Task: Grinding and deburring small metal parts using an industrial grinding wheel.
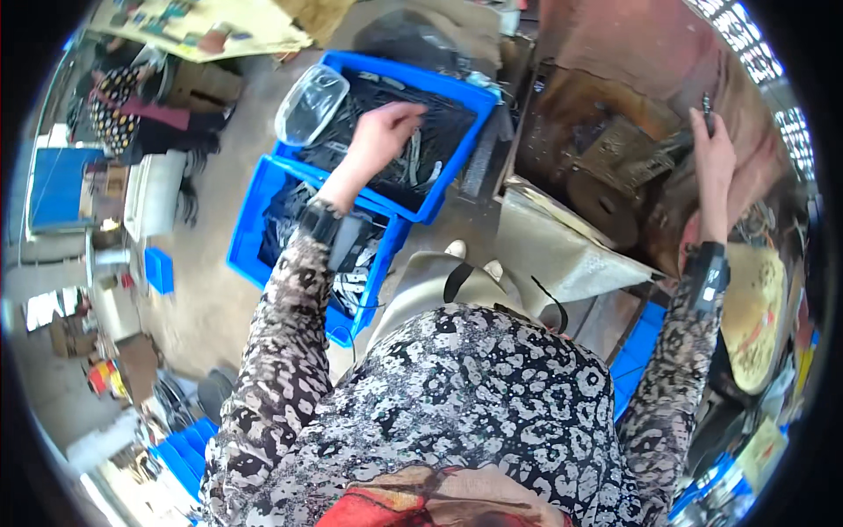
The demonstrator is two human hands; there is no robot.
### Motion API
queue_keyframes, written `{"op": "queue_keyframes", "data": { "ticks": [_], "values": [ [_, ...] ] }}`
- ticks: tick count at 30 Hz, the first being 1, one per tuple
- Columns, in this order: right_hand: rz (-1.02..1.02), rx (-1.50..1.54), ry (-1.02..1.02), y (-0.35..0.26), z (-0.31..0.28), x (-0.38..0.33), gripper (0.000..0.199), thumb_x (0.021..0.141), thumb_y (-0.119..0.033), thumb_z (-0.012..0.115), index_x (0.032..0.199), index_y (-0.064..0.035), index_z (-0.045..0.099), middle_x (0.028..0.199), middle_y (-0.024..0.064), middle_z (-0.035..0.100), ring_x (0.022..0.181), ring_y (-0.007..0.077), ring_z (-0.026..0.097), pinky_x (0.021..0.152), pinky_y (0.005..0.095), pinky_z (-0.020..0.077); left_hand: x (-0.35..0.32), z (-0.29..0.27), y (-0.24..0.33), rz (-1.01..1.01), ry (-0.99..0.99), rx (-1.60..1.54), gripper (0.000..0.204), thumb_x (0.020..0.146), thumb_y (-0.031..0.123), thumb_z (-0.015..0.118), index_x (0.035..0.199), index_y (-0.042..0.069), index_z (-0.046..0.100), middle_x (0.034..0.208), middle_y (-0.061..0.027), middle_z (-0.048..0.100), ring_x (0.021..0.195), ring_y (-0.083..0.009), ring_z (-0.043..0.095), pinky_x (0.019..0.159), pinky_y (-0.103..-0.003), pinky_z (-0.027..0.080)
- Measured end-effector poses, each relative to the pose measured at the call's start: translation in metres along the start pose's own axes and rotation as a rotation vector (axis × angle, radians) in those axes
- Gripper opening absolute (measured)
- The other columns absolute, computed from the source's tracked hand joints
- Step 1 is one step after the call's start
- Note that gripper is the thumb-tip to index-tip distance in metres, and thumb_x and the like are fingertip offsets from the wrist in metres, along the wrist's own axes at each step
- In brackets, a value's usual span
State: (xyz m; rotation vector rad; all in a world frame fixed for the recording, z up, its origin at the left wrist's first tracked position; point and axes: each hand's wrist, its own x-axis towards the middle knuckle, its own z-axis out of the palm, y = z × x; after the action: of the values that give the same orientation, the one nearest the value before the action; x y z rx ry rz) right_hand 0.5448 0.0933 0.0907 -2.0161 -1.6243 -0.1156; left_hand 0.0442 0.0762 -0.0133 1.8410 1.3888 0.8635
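Note:
My left hand (383,139) is over the far blue bin (439,211), its fingers curled together. Whatever they may hold is too small to make out. Dark, thin strip-like pieces (378,180) fill the bin, with a few paler strips (414,156) below my fingers. Out to the right, my right hand (716,154) is raised beside the machine, closed around a short dark bar (708,110) that sticks up past the fingertips. From this view I cannot tell whether the bar is loose or part of the machine.
A clear plastic tub (312,105) rests on the far bin's left corner. Closer in, a second blue bin (250,233) holds more dark and pale strips. The machine's oily, dark recess (606,149) lies between my hands, with a metal sheet (553,246) before it. Another person (132,105) stands at far left.

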Motion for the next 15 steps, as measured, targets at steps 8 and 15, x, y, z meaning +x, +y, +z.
{"op": "queue_keyframes", "data": {
  "ticks": [8,15],
  "values": [
    [0.057,-0.059,-0.150,0.067,0.022,0.056,0.056,0.088,-0.056,0.054,0.115,-0.0076,0.061,0.099,0.0153,0.066,0.098,0.0303,0.062,0.085,0.0349,0.0442,-0.079,-0.026,-0.042,-0.302,0.068,-0.148,0.022,0.083,0.006,0.061,0.103,0.005,0.068,0.094,-0.0134,0.069,0.083,-0.0242,0.068,0.075,-0.033,0.053],
    [0.051,-0.055,-0.183,0.071,0.024,0.059,0.055,0.087,-0.055,0.055,0.114,-0.0071,0.062,0.099,0.0144,0.067,0.098,0.0290,0.062,0.085,0.0346,0.0442,-0.084,-0.014,-0.041,-0.179,0.110,0.308,0.019,0.080,0.004,0.061,0.096,0.006,0.070,0.088,-0.0116,0.068,0.082,-0.0246,0.067,0.075,-0.033,0.052]
  ]
}}
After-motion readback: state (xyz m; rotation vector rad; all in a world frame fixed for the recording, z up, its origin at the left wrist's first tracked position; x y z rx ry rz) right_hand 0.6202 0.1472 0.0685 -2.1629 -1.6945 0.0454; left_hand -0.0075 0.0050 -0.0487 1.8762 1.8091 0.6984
